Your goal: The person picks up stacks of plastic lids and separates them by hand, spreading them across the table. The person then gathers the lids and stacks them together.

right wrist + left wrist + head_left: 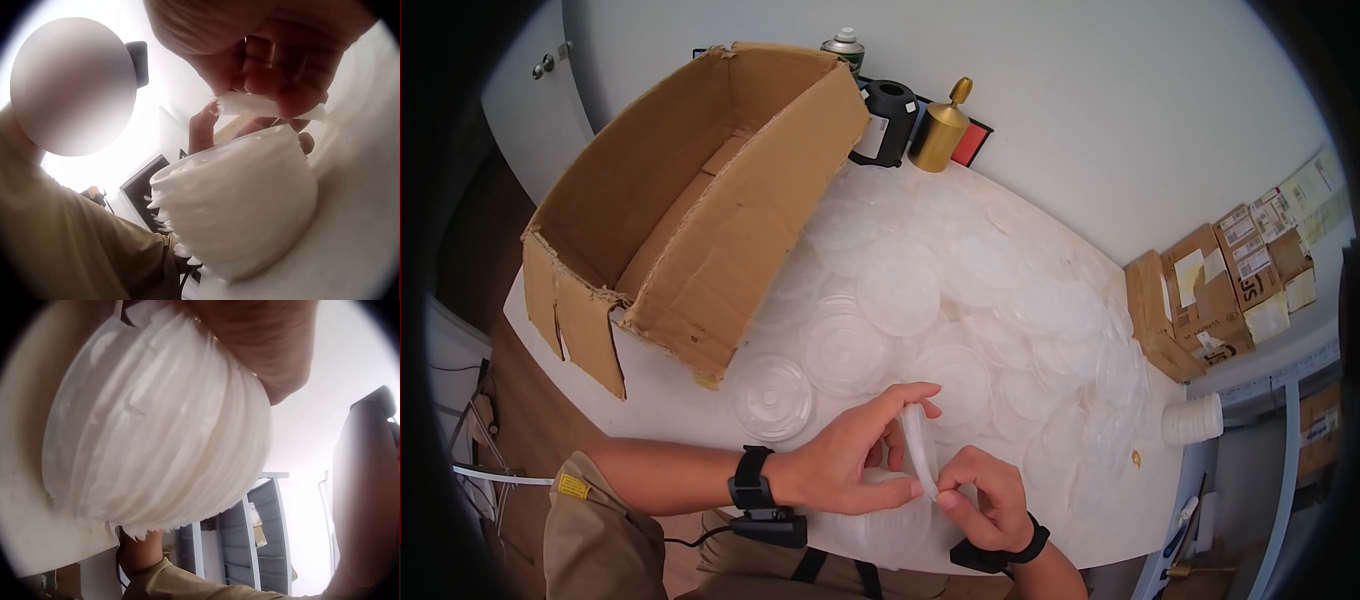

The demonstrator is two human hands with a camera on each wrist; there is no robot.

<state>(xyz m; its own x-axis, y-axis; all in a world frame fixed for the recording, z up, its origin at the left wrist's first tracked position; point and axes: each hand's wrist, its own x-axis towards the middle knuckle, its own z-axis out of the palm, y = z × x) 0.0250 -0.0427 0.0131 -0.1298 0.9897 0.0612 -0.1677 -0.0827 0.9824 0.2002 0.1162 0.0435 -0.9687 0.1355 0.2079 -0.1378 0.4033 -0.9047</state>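
In the head view the left hand [855,452] grips a thin bundle of translucent round lids [918,450], held on edge between thumb and fingers. The right hand [983,497] pinches the lower edge of that bundle with thumb and fingertips. Below the hands a stack of lids [887,527] stands at the table's near edge; its many layered rims [162,425] fill the left wrist view. In the right wrist view the stack [244,200] sits under the right hand [269,50], whose fingers are at a thin white piece [250,105].
Loose lids [1000,300] cover much of the table [625,425]. An open cardboard box [730,230] stands at the left. Behind are a black container [886,125], a brass-coloured can [940,135] and a spray can [844,48]. A lid roll [1192,419] lies at the right edge.
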